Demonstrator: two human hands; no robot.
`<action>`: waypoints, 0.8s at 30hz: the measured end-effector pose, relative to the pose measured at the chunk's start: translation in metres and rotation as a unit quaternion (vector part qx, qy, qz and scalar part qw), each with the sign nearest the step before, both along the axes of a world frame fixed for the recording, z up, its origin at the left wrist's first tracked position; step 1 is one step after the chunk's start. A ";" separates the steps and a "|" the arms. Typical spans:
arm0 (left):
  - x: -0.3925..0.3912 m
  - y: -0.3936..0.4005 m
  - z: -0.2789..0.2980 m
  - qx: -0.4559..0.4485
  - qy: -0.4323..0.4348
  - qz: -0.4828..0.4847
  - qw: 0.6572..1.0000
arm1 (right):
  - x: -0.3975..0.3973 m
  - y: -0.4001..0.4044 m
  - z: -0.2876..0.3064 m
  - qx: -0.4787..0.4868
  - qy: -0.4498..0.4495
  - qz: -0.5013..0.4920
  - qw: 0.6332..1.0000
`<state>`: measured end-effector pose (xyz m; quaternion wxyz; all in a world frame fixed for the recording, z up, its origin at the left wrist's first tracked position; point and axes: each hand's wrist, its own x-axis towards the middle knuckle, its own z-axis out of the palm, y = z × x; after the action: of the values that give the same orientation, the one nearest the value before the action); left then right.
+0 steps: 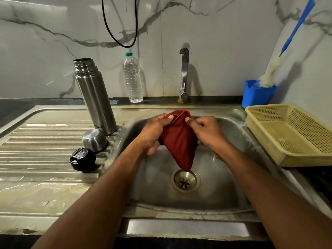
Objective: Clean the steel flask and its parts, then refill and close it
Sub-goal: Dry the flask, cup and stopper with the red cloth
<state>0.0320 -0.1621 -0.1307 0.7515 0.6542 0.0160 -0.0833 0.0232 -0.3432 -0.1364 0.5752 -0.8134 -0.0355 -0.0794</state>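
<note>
Over the sink bowl both my hands grip a dark red cloth, which hangs down toward the drain. My left hand pinches its left upper edge and my right hand its right upper edge. The open steel flask stands upright on the drainboard, left of the bowl. Its steel cup cap lies upside down in front of it, and the black stopper lid sits nearer to me. A clear plastic water bottle stands at the back wall.
The tap rises behind the bowl. At the right sit a yellow perforated tray and a blue holder with a blue-handled bottle brush. A black cable loops on the marble wall. The ribbed drainboard is wet.
</note>
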 end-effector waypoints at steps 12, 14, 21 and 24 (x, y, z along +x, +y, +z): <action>-0.002 0.012 0.012 -0.112 -0.017 0.035 0.993 | 0.004 -0.017 0.003 0.001 0.071 0.046 0.996; -0.005 0.014 0.018 -0.153 -0.008 0.007 0.988 | 0.001 -0.018 0.001 0.019 0.089 0.116 0.989; -0.011 0.014 0.023 -0.212 0.020 0.000 0.977 | -0.004 -0.018 0.004 0.100 0.129 0.167 0.972; -0.006 0.012 0.022 -0.191 0.018 0.027 0.981 | -0.006 -0.019 0.006 0.115 0.152 0.155 0.969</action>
<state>0.0258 -0.1501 -0.1082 0.8642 0.4964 0.0307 -0.0761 0.0175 -0.3626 -0.1301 0.6687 -0.7289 -0.0638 0.1321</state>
